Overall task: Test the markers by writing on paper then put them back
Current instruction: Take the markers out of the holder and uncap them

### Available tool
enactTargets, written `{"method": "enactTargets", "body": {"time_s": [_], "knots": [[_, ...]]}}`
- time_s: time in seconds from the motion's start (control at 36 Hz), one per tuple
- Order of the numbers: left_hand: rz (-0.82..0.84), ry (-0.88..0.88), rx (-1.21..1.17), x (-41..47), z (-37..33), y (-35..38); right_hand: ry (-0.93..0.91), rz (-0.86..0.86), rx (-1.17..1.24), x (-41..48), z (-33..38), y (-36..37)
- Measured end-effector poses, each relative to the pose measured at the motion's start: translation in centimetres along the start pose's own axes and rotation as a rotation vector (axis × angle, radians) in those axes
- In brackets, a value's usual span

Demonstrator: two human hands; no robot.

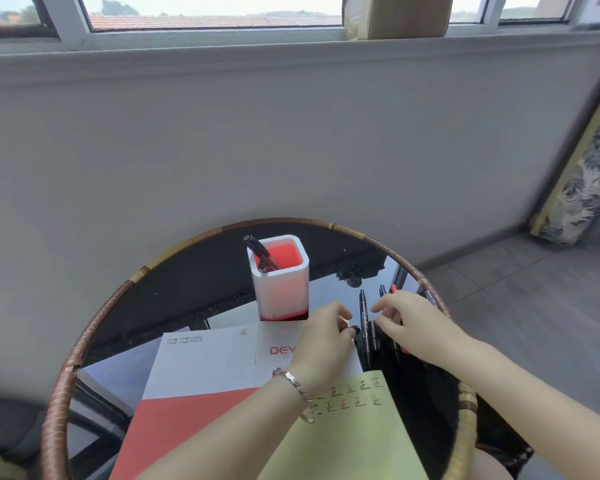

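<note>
Paper (347, 441): yellow-green sheet at the near edge of the table, lying over the right part of the booklet; two rows of small handwritten characters in black and red along its far edge
Booklet (201, 368): red and white, flat on the glass left of the paper; red letters "DEY" near its far edge, partly hidden by the left hand
Table (54, 420): round, with a dark glass top and a wrapped rattan rim
Bracelet (293, 379): silver, on the left wrist, above the far left corner of the paper
Left hand (323, 341): over the far right corner of the booklet; fingers curled, thumb and fingertips pinching the round dark end of a black marker (355, 330)
Right hand (416, 323): near the right edge of the table, above the loose markers; fingers partly stretched and spread, tips down among the barrels; cannot tell whether any marker is gripped
Loose markers (363, 306): dark barrels side by side on the glass, lengthwise from near to far; a red end showing just beyond the right hand
Pen holder (284, 289): white outside, red inside, upright, just beyond the far edge of the booklet
Marker in holder (257, 247): black, leaning into the far left corner, top end out over the rim
Wall (291, 133): grey, behind the far edge of the table
Cardboard box (409, 15): on the window sill above
</note>
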State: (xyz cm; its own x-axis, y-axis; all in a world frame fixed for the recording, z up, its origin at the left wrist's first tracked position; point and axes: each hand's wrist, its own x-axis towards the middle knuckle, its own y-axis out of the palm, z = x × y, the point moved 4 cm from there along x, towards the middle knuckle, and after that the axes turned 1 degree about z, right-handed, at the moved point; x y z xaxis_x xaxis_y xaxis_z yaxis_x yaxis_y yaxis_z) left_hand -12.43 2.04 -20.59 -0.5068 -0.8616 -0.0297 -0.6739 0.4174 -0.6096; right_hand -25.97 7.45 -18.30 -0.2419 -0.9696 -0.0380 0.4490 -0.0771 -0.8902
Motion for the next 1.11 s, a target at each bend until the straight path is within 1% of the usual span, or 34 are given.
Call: {"method": "enactTargets", "body": {"time_s": [0.11,0.19,0.25,0.36,0.44,0.56,0.69,0.83,0.89,0.97,1.06,1.11], "knots": [[-0.007,0.028,0.119,0.4,-0.5,0.6,-0.009,-0.038,-0.004,-0.6,-0.2,-0.5],[0.004,0.020,0.097,0.0,-0.1,0.1,-0.043,-0.058,0.010,-0.5,0.6,-0.8],[-0.007,0.044,0.083,-0.4,0.2,-0.9,-0.081,-0.093,0.033,-0.2,1.8,-1.2],[-0.040,0.090,0.136,-1.7,1.5,-4.6,-0.197,-0.152,0.103,1.0,5.5,-2.1],[-0.080,0.083,0.184,-2.7,2.9,-8.0,-0.268,-0.179,0.130,2.4,8.4,-2.6],[-0.185,0.065,0.147,-4.0,4.1,-12.5,-0.324,-0.206,0.130,5.1,12.3,-2.8],[-0.275,0.016,0.084,-4.9,5.0,-15.8,-0.257,-0.143,0.157,9.0,15.7,-1.4],[-0.296,0.001,0.041,-5.7,5.3,-16.8,-0.138,-0.118,0.220,11.0,16.1,0.7],[-0.305,-0.009,0.032,-5.8,5.3,-16.9,-0.130,-0.150,0.219,11.0,15.7,0.6],[-0.321,0.006,0.020,-5.7,4.9,-16.9,-0.177,-0.222,0.204,9.8,15.6,-0.8],[-0.341,0.076,0.010,-5.4,3.6,-16.8,-0.303,-0.365,0.305,7.0,16.0,-3.3],[-0.353,0.146,-0.025,-5.2,2.2,-16.6,-0.421,-0.418,0.389,4.6,16.2,-4.8]]}}
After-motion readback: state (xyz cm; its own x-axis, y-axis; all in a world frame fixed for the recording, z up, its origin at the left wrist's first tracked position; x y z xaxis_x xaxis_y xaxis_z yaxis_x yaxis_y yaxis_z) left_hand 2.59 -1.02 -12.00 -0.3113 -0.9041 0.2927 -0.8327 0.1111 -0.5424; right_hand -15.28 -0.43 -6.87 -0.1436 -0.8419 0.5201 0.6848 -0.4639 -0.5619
